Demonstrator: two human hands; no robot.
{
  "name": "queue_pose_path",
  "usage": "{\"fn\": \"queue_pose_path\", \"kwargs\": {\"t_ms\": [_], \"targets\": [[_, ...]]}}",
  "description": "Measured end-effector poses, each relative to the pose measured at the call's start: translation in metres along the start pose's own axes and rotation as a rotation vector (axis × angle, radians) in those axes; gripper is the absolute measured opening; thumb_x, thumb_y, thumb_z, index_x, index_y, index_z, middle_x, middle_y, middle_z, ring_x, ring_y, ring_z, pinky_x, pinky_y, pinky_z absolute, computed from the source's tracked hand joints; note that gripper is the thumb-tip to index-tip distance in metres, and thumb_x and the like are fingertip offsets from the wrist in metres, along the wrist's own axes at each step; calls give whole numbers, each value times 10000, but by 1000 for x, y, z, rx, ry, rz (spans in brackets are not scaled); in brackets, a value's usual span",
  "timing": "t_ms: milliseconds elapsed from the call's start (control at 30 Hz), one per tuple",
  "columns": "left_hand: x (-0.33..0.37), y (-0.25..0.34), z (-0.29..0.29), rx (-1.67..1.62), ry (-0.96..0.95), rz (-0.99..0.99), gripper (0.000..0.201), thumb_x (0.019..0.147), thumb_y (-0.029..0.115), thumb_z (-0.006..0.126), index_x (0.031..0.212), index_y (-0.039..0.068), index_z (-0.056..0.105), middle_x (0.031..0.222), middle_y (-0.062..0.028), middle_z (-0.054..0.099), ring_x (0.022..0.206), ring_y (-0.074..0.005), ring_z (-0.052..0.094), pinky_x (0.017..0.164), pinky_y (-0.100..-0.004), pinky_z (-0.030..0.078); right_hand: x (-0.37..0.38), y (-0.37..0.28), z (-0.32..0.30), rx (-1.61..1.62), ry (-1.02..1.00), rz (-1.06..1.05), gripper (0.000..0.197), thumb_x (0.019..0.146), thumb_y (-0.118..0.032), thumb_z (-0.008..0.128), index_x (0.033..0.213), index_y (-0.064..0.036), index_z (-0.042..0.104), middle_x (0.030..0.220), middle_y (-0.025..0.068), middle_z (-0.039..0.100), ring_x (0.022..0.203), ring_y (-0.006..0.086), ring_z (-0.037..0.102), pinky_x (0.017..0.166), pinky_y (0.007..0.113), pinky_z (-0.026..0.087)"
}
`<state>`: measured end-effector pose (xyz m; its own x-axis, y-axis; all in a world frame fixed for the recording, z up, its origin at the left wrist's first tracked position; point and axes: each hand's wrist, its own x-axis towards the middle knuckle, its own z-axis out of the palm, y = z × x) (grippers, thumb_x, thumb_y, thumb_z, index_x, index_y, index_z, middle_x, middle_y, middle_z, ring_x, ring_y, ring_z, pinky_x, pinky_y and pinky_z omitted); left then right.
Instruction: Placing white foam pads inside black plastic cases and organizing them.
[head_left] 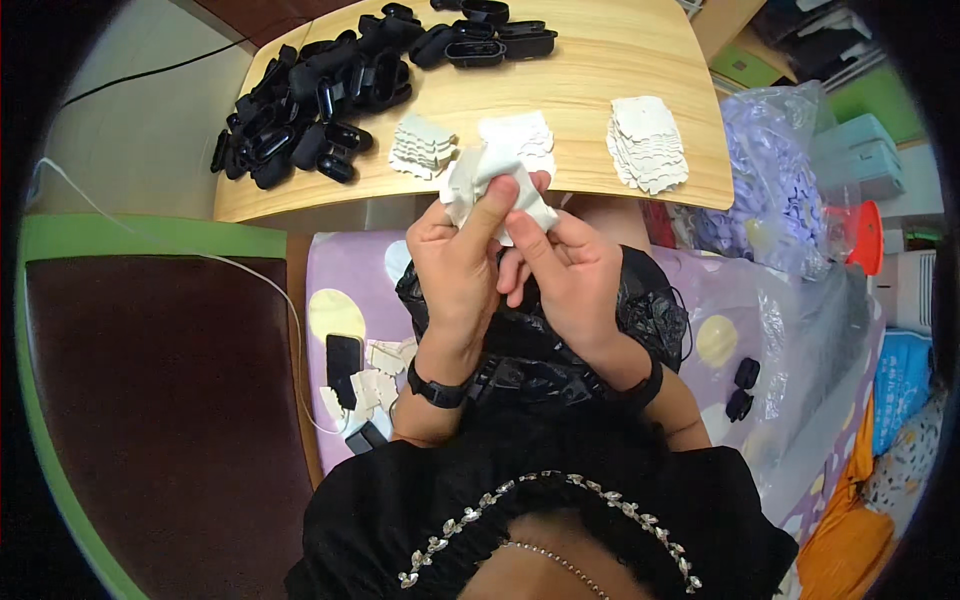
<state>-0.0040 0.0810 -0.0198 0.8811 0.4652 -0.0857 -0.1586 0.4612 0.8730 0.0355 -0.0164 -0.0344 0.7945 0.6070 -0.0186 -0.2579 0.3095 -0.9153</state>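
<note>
My left hand (458,262) and my right hand (575,278) are raised at the table's near edge. Between them they pinch a thin white sheet (497,172), bent and creased, whose material I cannot make out. Both thumbs press on its near side; some fingers are hidden behind it. Just beyond lies a white stack of wavy-edged pieces (525,135), partly covered by the held sheet. A smaller off-white stack (422,145) is to its left, and a taller cream stack (646,143) stands apart on the right.
Many small black plastic cases (310,100) heap up on the wooden table (580,85), at its left. A black plastic bag (540,350) covers my lap. Beside me lie a phone (344,365), torn white scraps (372,390) and a white cable (255,270). Right stands a clear bag of purple pieces (770,180).
</note>
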Motion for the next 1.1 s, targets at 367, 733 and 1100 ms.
{"fn": "queue_pose_path", "kwargs": {"t_ms": [367,733,1100], "targets": [[-12,8,18,-326,-180,225,414,909,240,511,1141,-102,482,1077,-263,575,1050,-331,558,753,-283,520,-4,-20,-9,281,-181,258,192,919,-126,485,924,41,578,741,110,607,477,121,536,414,212,432],[-8,0,14,-239,84,1,293,827,131,634,1027,-72,566,898,-219,642,598,-145,601,438,-196,438,-14,6,4,-334,18,-359,100,868,-2,530,886,78,587,694,69,584,518,96,532,472,194,415],[-10,7,1,-70,42,-73,382,807,158,659,1080,-66,511,885,-168,627,820,-250,631,684,-293,519,-13,1,-3,-347,12,-238,117,871,0,521,920,83,586,720,56,594,543,83,538,489,190,422]]}}
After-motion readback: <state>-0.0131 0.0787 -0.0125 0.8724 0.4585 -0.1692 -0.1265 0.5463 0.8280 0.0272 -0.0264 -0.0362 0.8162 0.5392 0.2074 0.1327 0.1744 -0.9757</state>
